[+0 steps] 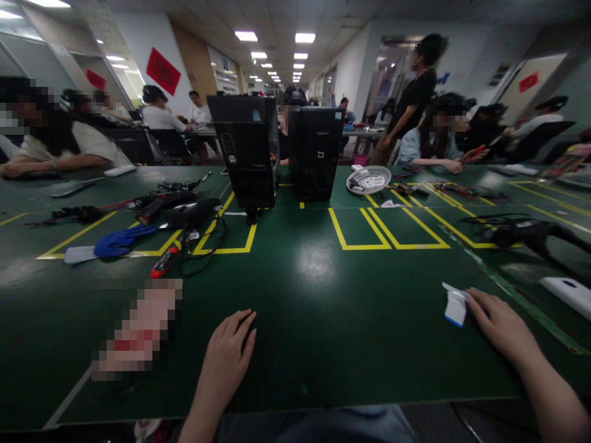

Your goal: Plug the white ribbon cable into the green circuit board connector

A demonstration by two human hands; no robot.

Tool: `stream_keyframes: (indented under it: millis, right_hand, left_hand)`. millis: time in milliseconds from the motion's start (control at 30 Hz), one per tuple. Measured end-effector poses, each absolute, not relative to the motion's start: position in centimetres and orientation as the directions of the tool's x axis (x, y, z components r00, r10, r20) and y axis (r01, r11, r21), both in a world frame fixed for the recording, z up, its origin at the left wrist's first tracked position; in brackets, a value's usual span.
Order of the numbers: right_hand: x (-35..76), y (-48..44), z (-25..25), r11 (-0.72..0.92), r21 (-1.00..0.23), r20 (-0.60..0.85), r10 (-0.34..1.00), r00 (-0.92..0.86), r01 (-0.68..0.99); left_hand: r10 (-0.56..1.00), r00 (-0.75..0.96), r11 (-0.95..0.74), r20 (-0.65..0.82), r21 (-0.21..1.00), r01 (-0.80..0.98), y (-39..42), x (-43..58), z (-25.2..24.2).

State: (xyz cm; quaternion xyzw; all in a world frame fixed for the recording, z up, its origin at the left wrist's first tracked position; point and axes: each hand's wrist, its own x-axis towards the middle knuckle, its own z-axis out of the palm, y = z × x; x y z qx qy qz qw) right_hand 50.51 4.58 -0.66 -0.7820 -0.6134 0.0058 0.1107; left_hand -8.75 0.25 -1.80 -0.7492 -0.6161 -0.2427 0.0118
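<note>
My left hand [228,351] rests palm down on the green table [351,344], its fingers stretched forward and nothing in it. Farther right, my right hand [501,323] has its fingertips closed at the edge of a small, bent white strip with a blue end [456,306]. The strip lies just left of those fingers, against the tabletop; the exact grip is partly hidden. Beyond the left hand is a red-and-black screwdriver [164,263], apart from it.
Two black computer towers [249,154] stand upright at the centre back. A white basket [368,180] holds small parts. Cables, a blue cloth-like item [122,240] and a black device [191,213] lie left. A black stand [540,234] is right. Several people sit around; one stands.
</note>
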Motion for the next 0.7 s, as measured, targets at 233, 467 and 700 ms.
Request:
stream_keyframes:
  millis: [233, 467, 700]
  right_hand:
    - [38.9, 3.7, -1.4, 0.213, -0.298, 0.179, 0.970, -0.164, 0.931]
    - [24.0, 1.5, -0.4, 0.563, -0.281, 0.190, 0.827, -0.530, 0.778]
    - [18.7, 0.4, 0.1, 0.638, -0.342, 0.154, 0.762, -0.629, 0.690]
  left_hand:
    - [0.920, 0.138, -0.244, 0.366, 0.262, 0.934, 0.3, -8.6, -1.6]
    - [0.914, 0.132, -0.247, 0.384, 0.268, 0.931, 0.5, -8.6, -1.7]
    - [0.917, 0.135, -0.241, 0.375, 0.252, 0.937, 0.5, -8.7, -1.8]
